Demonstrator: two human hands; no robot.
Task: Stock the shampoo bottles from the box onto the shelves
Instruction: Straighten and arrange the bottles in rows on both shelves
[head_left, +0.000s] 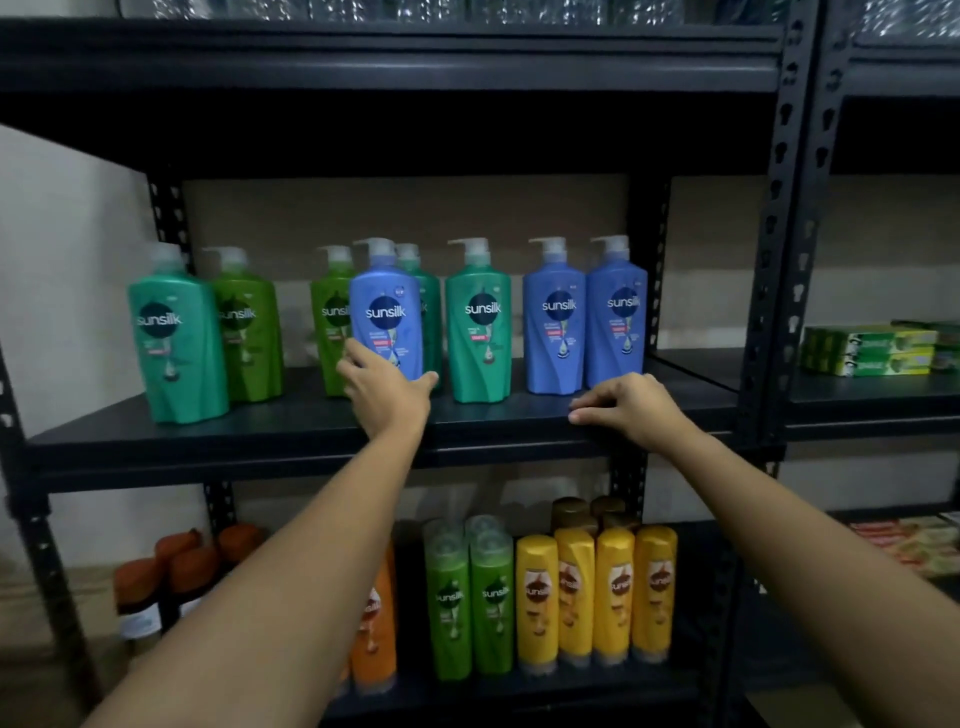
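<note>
text: "sunsilk" | on: pump bottles (385, 312), middle shelf (311, 431) | also: green bottles (470, 597), lower shelf | small print: unreadable

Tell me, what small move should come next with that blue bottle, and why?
Probably slide the blue bottle right and back, beside the other two blue ones. The left hand holds its base, and it stands ahead of the green bottles, out of line.

Dark metal shelf (291, 441) — pump shampoo bottles (478, 327) standing upright on it.

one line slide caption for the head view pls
Left hand holds a blue pump bottle on the middle shelf; right hand rests on its edge.
</note>
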